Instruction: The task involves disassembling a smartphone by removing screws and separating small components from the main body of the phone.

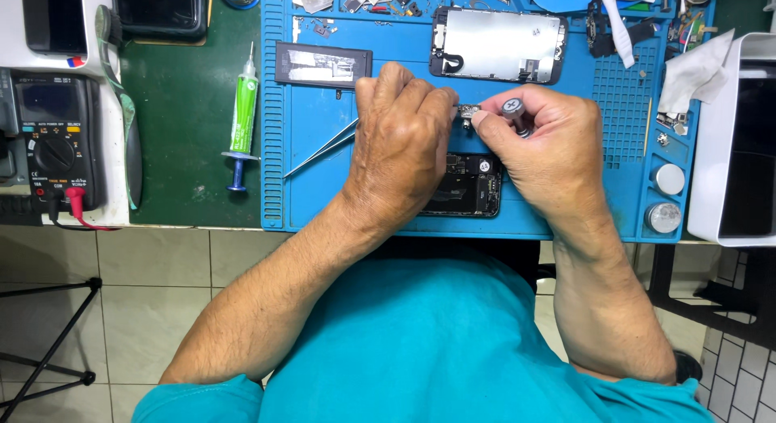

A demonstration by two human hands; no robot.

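My left hand (402, 140) is closed around metal tweezers (322, 148), whose shafts stick out to the left. Their tips pinch a small metal part (468, 111) just above an opened phone body (467, 186) on the blue work mat (315, 197). My right hand (543, 144) grips a small screwdriver with a grey round cap (512, 109), its thumb and finger touching the same small part. Both hands meet over the phone body and hide most of it.
A detached phone screen (497, 45) lies face down at the mat's far side, beside a black flat battery (322, 64). A green syringe (242, 120) and a multimeter (55, 140) sit to the left. A white bin (731, 140) stands at right, with two round caps (664, 198) near it.
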